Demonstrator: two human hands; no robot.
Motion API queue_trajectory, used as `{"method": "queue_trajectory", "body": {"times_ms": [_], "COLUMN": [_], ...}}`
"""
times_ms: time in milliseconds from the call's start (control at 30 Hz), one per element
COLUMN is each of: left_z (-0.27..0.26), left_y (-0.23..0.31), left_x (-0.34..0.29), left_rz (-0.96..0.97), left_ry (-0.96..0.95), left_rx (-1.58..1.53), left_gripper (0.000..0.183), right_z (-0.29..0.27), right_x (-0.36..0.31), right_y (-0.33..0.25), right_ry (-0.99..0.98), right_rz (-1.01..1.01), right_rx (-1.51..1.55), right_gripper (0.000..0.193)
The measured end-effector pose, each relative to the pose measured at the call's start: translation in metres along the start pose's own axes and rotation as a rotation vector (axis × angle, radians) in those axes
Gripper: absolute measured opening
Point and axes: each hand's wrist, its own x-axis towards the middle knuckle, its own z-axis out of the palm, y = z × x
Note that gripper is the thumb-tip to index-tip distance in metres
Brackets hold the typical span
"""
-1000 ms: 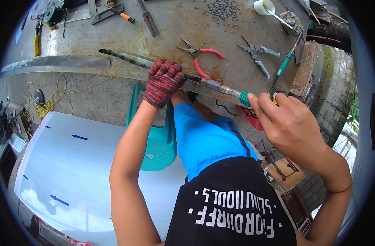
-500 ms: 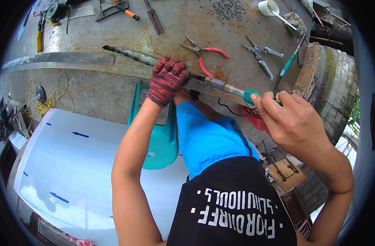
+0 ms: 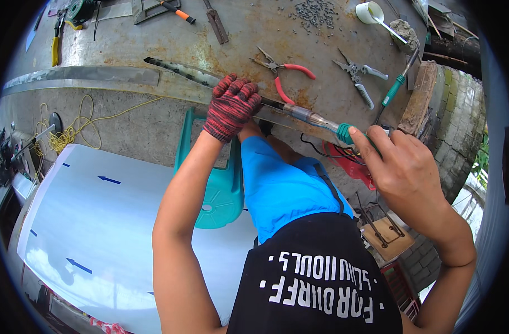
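At the table's near edge, my left hand [image 3: 232,108], in a red-and-black knit glove, is closed round a long narrow strip [image 3: 184,72] with a dark, glossy surface. The strip's far end points up and left over the table. My bare right hand [image 3: 402,161] is wrapped round the green handle of a soldering iron [image 3: 315,118]. Its metal barrel points left, toward the gloved hand, in line with the strip. The iron's tip is hard to make out by the strip, so contact cannot be told.
On the metal table [image 3: 154,39] lie red-handled pliers [image 3: 276,69], grey-handled pliers [image 3: 356,78], another green-handled soldering iron [image 3: 393,92], a white cup [image 3: 368,12] and small grey bits [image 3: 314,14]. Below are a green stool [image 3: 212,203], a pale sheet [image 3: 120,222] and yellow cord [image 3: 70,139].
The whole view has shifted slightly, so table and hands sit a little farther right. Both hands keep their hold, with little visible movement against the table.
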Motion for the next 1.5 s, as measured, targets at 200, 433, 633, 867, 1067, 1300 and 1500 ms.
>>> {"method": "queue_trajectory", "body": {"times_ms": [200, 433, 633, 867, 1067, 1300, 1500], "left_z": [0.000, 0.001, 0.004, 0.003, 0.004, 0.003, -0.001], "left_y": [-0.001, -0.002, -0.001, -0.001, -0.002, -0.001, -0.001], "left_x": [-0.001, -0.002, -0.002, -0.001, -0.001, -0.001, 0.002], "left_rz": [-0.006, 0.008, 0.008, 0.010, 0.010, 0.007, 0.010], "left_ry": [-0.015, 0.003, 0.039, 0.031, 0.033, 0.016, -0.012], "left_rx": [-0.014, -0.006, -0.003, -0.008, -0.015, -0.007, -0.021], "left_gripper": [0.029, 0.030, 0.028, 0.027, 0.027, 0.028, 0.029], "right_z": [0.001, -0.005, -0.003, -0.002, -0.006, -0.009, -0.011], "right_x": [-0.002, -0.003, -0.003, -0.001, 0.005, 0.011, 0.015], "right_y": [-0.008, -0.013, -0.017, -0.018, -0.012, -0.002, 0.001], "right_ry": [-0.021, -0.052, -0.055, -0.056, -0.065, -0.106, -0.055], "right_rz": [0.064, 0.089, 0.115, 0.115, 0.098, 0.048, -0.038], "right_rx": [0.067, 0.064, 0.091, 0.088, 0.103, 0.113, 0.029], "right_gripper": [0.049, 0.051, 0.053, 0.052, 0.049, 0.046, 0.029]}}
